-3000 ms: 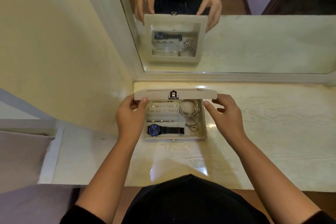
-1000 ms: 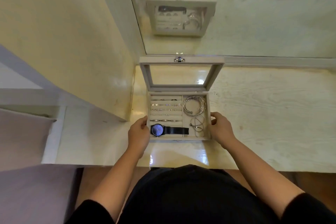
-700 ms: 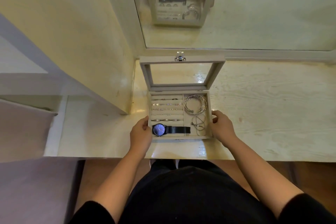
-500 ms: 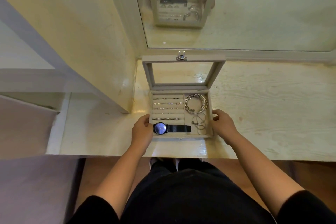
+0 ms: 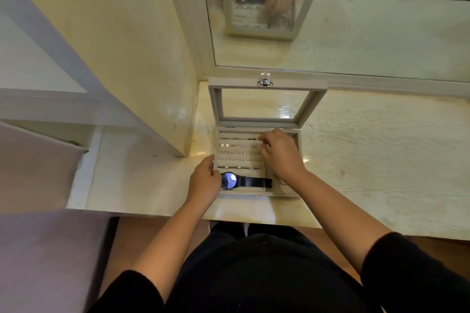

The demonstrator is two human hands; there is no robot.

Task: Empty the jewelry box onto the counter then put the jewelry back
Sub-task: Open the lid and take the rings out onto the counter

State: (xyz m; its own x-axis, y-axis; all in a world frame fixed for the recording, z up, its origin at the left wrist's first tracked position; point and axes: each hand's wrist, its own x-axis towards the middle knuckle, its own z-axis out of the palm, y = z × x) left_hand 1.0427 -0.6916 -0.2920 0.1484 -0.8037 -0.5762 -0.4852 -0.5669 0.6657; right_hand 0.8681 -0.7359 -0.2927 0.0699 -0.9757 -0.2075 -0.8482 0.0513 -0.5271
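The beige jewelry box (image 5: pixel 256 194) stands open on the pale counter (image 5: pixel 381 150), its glass lid (image 5: pixel 265 84) leaning back against the mirror frame. Inside lie rows of small rings (image 5: pixel 239 152) and a black watch with a blue face (image 5: pixel 229 180) along the front. My left hand (image 5: pixel 203 181) grips the box's left wall. My right hand (image 5: pixel 282 155) reaches into the right compartment, fingers pinched on the silver bangles (image 5: pixel 266 145), which it mostly hides.
A mirror (image 5: pixel 368 33) runs along the back of the counter and reflects the box and my hands. A cream wall panel (image 5: pixel 127 46) juts out close to the box's left side. Bare counter stretches to the right of the box.
The lid was raised and now stays up. My right hand left the box's right wall and moved in over the bangles. My left hand stays on the left wall.
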